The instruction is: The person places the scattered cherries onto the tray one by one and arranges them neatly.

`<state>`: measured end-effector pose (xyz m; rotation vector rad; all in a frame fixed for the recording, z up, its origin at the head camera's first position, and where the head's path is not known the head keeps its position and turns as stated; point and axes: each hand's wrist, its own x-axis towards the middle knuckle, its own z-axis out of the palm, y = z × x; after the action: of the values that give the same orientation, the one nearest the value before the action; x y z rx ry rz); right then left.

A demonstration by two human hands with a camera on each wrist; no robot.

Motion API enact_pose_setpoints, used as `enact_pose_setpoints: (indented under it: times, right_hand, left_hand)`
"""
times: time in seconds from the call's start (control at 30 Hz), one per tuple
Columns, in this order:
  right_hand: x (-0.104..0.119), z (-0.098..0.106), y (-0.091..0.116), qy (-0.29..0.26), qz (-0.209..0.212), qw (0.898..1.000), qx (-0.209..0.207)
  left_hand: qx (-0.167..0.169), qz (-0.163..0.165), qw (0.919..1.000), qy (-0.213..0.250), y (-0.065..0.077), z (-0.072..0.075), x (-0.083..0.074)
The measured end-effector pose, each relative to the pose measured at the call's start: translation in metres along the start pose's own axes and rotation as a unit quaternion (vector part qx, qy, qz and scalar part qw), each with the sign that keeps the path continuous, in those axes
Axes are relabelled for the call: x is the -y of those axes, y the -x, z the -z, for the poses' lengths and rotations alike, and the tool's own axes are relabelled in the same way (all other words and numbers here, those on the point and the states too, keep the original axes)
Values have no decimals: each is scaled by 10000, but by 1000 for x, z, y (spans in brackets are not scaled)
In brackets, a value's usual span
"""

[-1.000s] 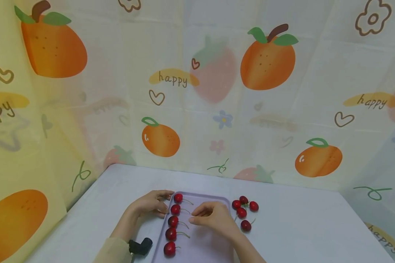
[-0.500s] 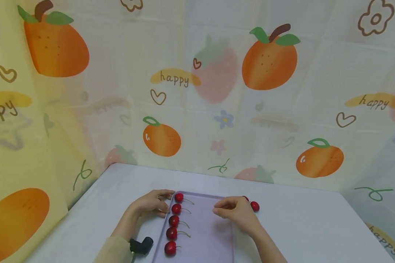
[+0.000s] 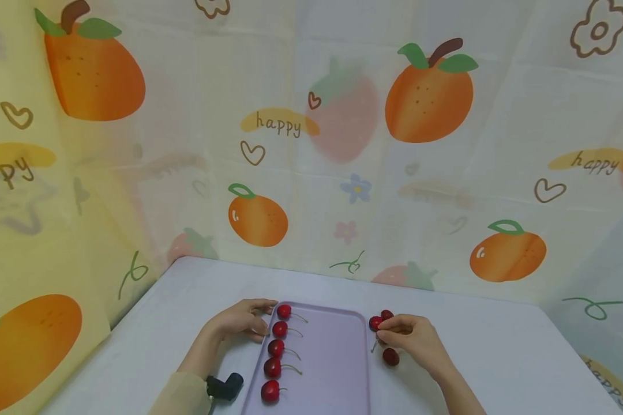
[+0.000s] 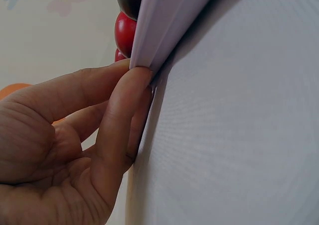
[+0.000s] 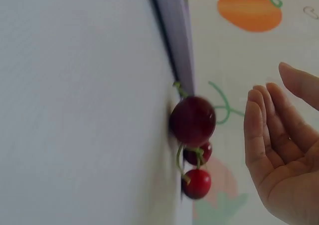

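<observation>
A lilac tray [image 3: 337, 369] lies on the table with several red cherries [image 3: 276, 348] in a column along its left side, stems pointing right. My left hand [image 3: 239, 320] holds the tray's left edge near the far corner. In the left wrist view, the left hand's thumb and forefinger [image 4: 99, 90] pinch the rim. Right of the tray sits a loose group of cherries [image 3: 391, 357], partly covered by my right hand [image 3: 415, 340]. The right wrist view has the right hand [image 5: 284, 150] above a dark cherry [image 5: 193, 121], its fingers fairly straight, thumb apart, nothing between them.
A white table [image 3: 498, 357] carries everything. Behind it hangs a fruit-printed cloth [image 3: 311, 219], with another yellowish sheet [image 3: 41, 242] on the left. A black device [image 3: 225, 387] is strapped at the left wrist, beside the tray.
My right hand has moved right, from above the tray to over the loose cherries. My left hand stays at the tray's edge, and the cherry column stands as before.
</observation>
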<state>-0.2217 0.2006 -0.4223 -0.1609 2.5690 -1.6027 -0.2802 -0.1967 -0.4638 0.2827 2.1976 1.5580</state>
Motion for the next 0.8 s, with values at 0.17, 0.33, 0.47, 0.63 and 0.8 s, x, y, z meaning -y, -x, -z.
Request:
enact_pose_setpoints:
  times: [0.17, 0.33, 0.47, 0.63, 0.8]
  right_hand:
    - [-13, 14, 3, 140, -172, 9995, -241]
    - [-22, 26, 6, 217, -361, 9983, -411]
    - [-28, 33, 7, 239, -392, 9976, -527]
    - [-38, 35, 4, 423, -585, 9954, -635]
    - [-49, 36, 2, 635, -672, 9938, -614]
  left_hand:
    - [-40, 54, 10000, -53, 0, -2, -2]
    - [0, 0, 10000, -56, 1, -2, -3]
    - [53, -65, 10000, -22, 1, -2, -1]
    - [30, -31, 10000, -22, -1, -1, 0]
    - [-7, -8, 10000, -40, -2, -1, 1]
